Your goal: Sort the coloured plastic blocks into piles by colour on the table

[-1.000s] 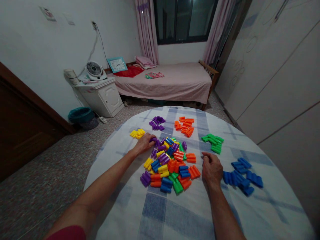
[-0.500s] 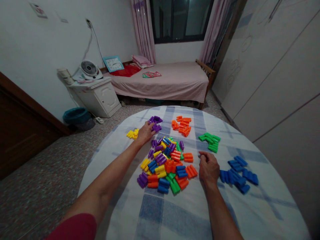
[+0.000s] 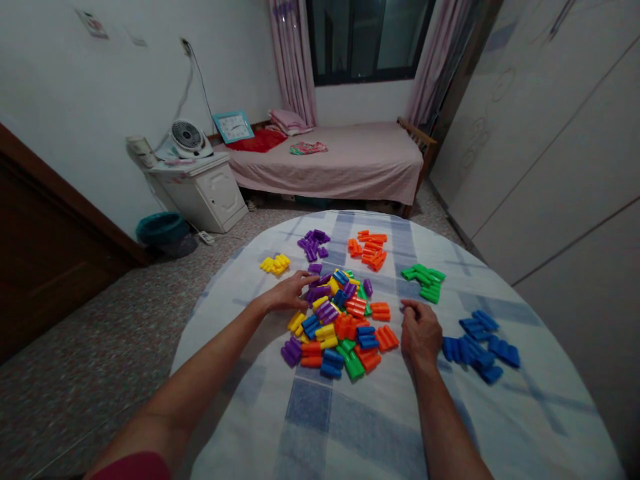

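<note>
My left hand (image 3: pixel 289 292) is at the left edge of a mixed pile of coloured plastic pieces, shaped like short joined tubes. Its thumb and fingers are apart, beside a purple piece (image 3: pixel 319 293); whether they touch it I cannot tell. My right hand (image 3: pixel 421 333) rests on the table right of the pile, fingers curled in and nothing visible in them. Sorted by colour around the pile lie a purple group (image 3: pixel 313 247), a yellow group (image 3: pixel 275 265), an orange group (image 3: pixel 370 249), a green group (image 3: pixel 426 280) and a blue group (image 3: pixel 477 347).
A checked blue-and-white cloth (image 3: pixel 360 427) covers the round-edged table. Beyond it stand a bed (image 3: pixel 350 160), a white cabinet (image 3: pixel 220 197) with a fan (image 3: pixel 187 137), and a waste bin (image 3: pixel 163 230). A large pale wardrobe (image 3: pixel 560 147) is on the right.
My left hand has moved back from the purple group to the mixed pile, and its fingers have spread. My right hand stays in place. The view has shifted slightly.
</note>
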`<action>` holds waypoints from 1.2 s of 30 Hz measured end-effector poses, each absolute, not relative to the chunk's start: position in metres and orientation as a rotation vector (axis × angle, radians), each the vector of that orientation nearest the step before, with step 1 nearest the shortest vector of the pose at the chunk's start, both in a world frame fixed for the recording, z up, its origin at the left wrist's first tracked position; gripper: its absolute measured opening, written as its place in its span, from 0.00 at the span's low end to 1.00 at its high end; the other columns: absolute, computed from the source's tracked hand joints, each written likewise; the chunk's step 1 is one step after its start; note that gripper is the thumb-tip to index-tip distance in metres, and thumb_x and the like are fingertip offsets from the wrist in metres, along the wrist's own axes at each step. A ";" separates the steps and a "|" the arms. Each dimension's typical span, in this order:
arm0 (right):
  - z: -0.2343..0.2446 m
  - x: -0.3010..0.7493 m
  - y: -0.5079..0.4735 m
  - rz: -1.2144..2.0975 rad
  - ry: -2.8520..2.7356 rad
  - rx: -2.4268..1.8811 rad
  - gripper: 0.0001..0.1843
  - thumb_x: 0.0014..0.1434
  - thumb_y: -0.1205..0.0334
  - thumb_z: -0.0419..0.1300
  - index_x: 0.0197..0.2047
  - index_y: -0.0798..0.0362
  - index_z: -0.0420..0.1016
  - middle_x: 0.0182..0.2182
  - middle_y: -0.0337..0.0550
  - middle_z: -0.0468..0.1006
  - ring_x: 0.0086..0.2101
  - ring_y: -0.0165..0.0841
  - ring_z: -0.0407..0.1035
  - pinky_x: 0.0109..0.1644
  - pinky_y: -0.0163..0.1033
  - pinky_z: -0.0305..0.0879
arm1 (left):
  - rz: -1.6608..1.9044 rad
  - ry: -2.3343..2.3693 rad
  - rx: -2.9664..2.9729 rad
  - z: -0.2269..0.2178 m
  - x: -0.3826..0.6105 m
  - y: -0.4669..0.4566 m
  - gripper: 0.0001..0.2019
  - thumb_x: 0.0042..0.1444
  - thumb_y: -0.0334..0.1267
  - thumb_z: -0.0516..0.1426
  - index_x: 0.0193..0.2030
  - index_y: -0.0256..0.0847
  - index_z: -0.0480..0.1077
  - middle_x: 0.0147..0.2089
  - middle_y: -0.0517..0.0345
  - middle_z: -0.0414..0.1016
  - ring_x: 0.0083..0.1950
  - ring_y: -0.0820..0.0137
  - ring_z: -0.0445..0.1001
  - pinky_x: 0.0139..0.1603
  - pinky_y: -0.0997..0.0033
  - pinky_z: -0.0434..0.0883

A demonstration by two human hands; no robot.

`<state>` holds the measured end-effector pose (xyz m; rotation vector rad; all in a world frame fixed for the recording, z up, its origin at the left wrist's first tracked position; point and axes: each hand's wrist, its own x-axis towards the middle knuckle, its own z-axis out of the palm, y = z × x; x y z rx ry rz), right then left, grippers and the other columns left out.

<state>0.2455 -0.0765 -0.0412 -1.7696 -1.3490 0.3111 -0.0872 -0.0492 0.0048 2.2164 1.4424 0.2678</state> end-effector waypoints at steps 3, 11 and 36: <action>-0.041 0.246 -0.077 0.324 -1.333 -1.772 0.20 0.53 0.58 0.47 0.38 0.53 0.78 0.39 0.46 0.77 0.39 0.37 0.68 0.43 0.39 0.58 | 0.269 1.534 2.248 0.003 -0.081 -0.040 0.35 0.48 0.35 0.59 0.65 0.45 0.59 0.59 0.48 0.61 0.44 0.68 0.71 0.46 0.69 0.71; -0.040 0.245 -0.078 0.323 -1.332 -1.778 0.20 0.54 0.58 0.47 0.38 0.54 0.78 0.39 0.47 0.77 0.39 0.37 0.68 0.43 0.39 0.57 | 0.299 1.860 2.208 0.004 -0.065 -0.022 0.25 0.50 0.31 0.57 0.58 0.42 0.67 0.53 0.50 0.66 0.51 0.64 0.71 0.52 0.68 0.69; -0.046 0.247 -0.075 0.278 -1.367 -1.736 0.20 0.55 0.58 0.46 0.38 0.53 0.78 0.38 0.46 0.77 0.39 0.37 0.68 0.45 0.39 0.58 | 0.490 1.727 2.349 0.019 -0.054 -0.002 0.13 0.55 0.33 0.56 0.47 0.41 0.75 0.47 0.52 0.72 0.41 0.69 0.73 0.47 0.70 0.70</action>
